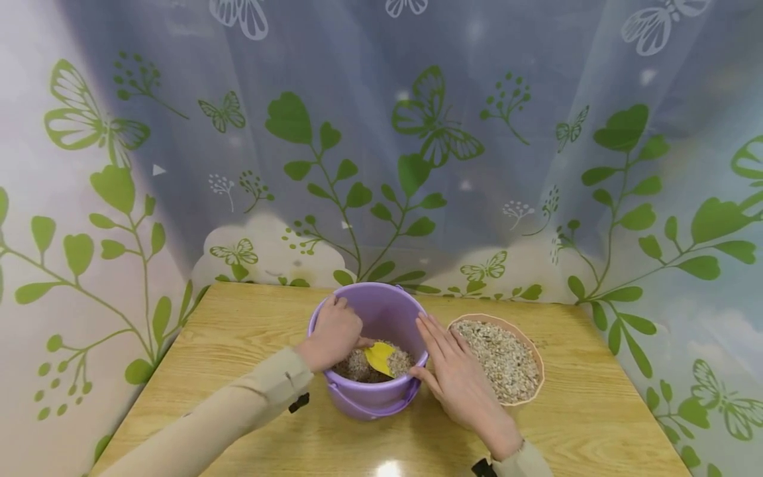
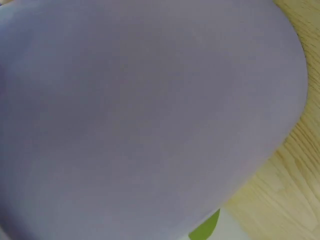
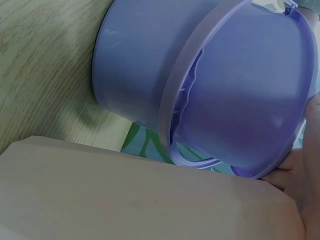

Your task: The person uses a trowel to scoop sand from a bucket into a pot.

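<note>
A purple bucket (image 1: 372,396) stands on the table, with brownish grainy material (image 1: 354,366) inside. Over its left rim reaches my left hand (image 1: 336,334), curled around the hidden handle of a yellow shovel (image 1: 379,358). The shovel's blade lies in the bucket among the grains, some pale ones on it. With straight fingers, my right hand (image 1: 456,377) rests against the bucket's right rim. The left wrist view is filled by the bucket's wall (image 2: 150,110). In the right wrist view, the bucket's handle (image 3: 185,65) hangs down its side.
Just right of the right hand sits a peach-coloured bowl (image 1: 541,371) filled with pale mixed grains (image 1: 501,358). The wooden table (image 1: 250,324) backs onto a curtain (image 1: 357,218) printed with leaves and butterflies.
</note>
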A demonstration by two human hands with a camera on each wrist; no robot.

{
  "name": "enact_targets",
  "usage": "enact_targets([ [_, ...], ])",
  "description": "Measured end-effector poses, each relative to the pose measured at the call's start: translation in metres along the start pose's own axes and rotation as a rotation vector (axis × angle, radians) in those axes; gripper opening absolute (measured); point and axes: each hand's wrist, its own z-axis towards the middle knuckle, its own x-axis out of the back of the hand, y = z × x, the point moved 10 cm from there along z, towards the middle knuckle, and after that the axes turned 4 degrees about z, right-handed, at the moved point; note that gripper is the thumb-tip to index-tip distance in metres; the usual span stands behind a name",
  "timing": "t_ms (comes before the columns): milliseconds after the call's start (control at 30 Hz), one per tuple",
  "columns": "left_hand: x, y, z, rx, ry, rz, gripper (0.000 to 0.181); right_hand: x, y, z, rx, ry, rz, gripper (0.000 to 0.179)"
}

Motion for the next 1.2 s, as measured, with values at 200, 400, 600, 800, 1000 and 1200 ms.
enact_targets([
  [200,0.010,-0.015,-0.010,0.078,0.012,-0.092,0.057,-0.001,-0.001,0.001,-0.004,-0.012,0.009,0.077],
  [400,0.020,-0.030,-0.021,0.122,0.089,-0.141,0.058,0.000,-0.003,0.002,0.001,-0.009,0.015,0.076],
  [600,0.029,-0.047,-0.032,0.168,0.123,-0.176,0.059,-0.002,-0.002,0.001,-0.012,-0.021,-0.001,0.076],
  [800,0.036,-0.057,-0.043,0.201,0.148,-0.195,0.058,-0.001,-0.004,0.001,-0.005,-0.026,-0.008,0.076],
  [1000,0.040,-0.060,-0.053,0.201,0.182,-0.199,0.058,0.000,-0.004,0.001,-0.001,-0.022,-0.005,0.076],
  [1200,0.043,-0.061,-0.059,0.186,0.232,-0.190,0.057,0.004,-0.004,-0.002,0.004,-0.005,-0.013,0.075],
])
